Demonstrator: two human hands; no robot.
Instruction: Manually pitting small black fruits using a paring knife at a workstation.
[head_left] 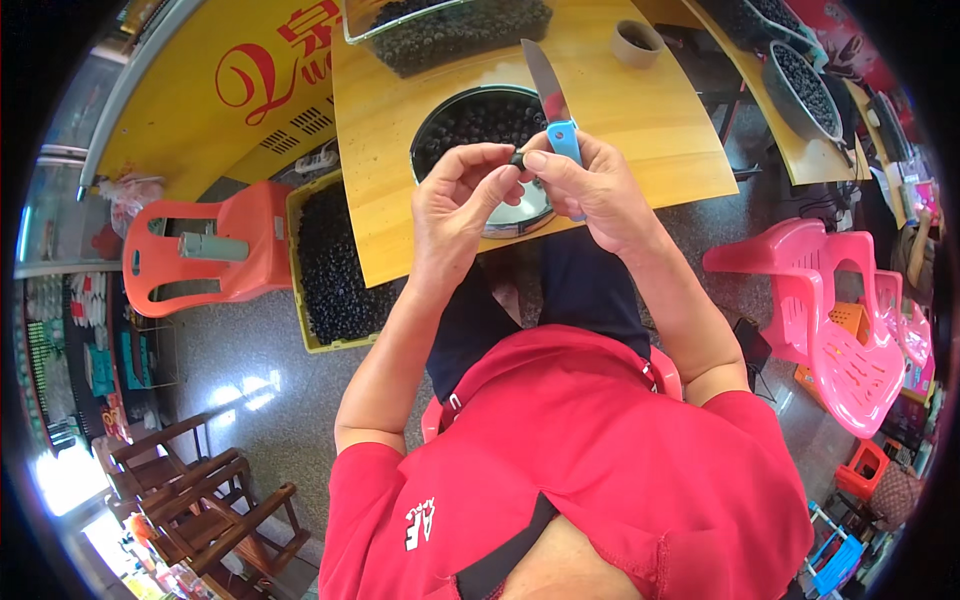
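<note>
Wooden table [640, 120] bearing round metal bowl [478, 120] of dark nuts: left hand [455, 195] and right hand [590, 185] are pinching one small dark nut [518, 159] above it, right also gripping blue-handled knife [553, 100], whose upturned blade is risking slipping toward fingers.
</note>
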